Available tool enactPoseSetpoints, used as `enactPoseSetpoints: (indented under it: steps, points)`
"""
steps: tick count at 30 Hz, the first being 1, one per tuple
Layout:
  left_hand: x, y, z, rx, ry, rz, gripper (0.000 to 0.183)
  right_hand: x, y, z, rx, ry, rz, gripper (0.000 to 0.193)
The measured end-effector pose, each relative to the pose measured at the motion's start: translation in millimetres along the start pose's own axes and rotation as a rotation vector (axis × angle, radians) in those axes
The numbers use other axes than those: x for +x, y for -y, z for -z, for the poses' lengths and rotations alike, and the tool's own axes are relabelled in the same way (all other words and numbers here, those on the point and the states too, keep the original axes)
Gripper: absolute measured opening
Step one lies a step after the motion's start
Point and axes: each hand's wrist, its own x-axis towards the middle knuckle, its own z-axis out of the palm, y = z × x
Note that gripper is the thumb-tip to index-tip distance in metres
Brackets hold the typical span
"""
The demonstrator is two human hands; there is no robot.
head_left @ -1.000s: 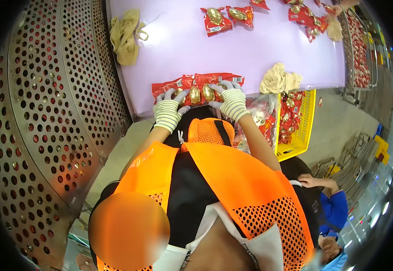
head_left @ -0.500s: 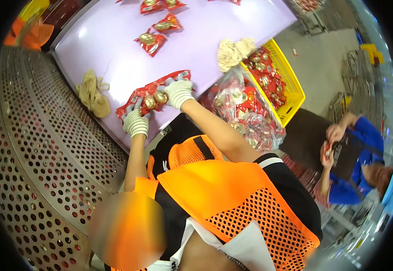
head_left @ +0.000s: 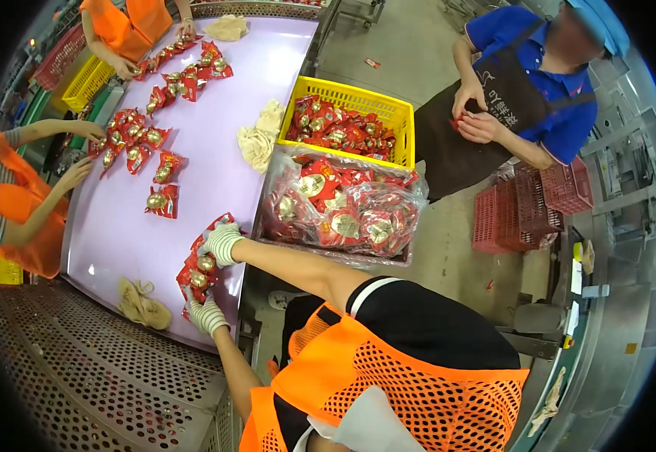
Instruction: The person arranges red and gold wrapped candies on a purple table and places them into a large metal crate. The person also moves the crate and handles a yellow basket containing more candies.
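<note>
A cluster of red snack packets point(head_left: 200, 261) with gold round labels lies on the table's near edge, between my hands. My left hand point(head_left: 208, 316), in a striped white glove, closes on the near end of the cluster. My right hand point(head_left: 223, 243), gloved alike, closes round its far end. The fingers are partly hidden by the packets. Farther along the table lie two single packets point(head_left: 162, 202) and a larger heap of packets point(head_left: 126, 138).
A pale purple table point(head_left: 215, 135) holds a crumpled tan cloth point(head_left: 144, 303) and a cream cloth point(head_left: 261, 137). Beside it stand a plastic-lined crate of packets point(head_left: 343, 260) and a yellow crate point(head_left: 354, 90). Orange-vested co-workers handle packets opposite; an aproned person point(head_left: 524, 90) stands right. Perforated metal point(head_left: 94, 361) borders the table.
The view has swung round, bringing the co-workers across the table into sight. Both my hands stay on the packets, which now sit closer together between them.
</note>
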Motion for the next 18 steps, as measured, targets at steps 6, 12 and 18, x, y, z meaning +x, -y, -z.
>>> enactPoseSetpoints:
  steps: [6,12,18]
  points:
    - [-18.0,-67.9,38.2,-0.337,-0.045,-0.181,0.06,-12.2,16.4,19.6,0.185,-0.132,0.142,0.034]
    - [-41.7,-210.2,88.9,-0.065,-0.422,-0.885,0.05,-77.3,-37.8,74.1,0.217,-0.881,0.353,0.04]
    - [-175.8,-363.6,273.6,0.043,-0.951,-1.05,0.045,-274.6,90.5,260.1,0.246,-1.188,0.801,0.054]
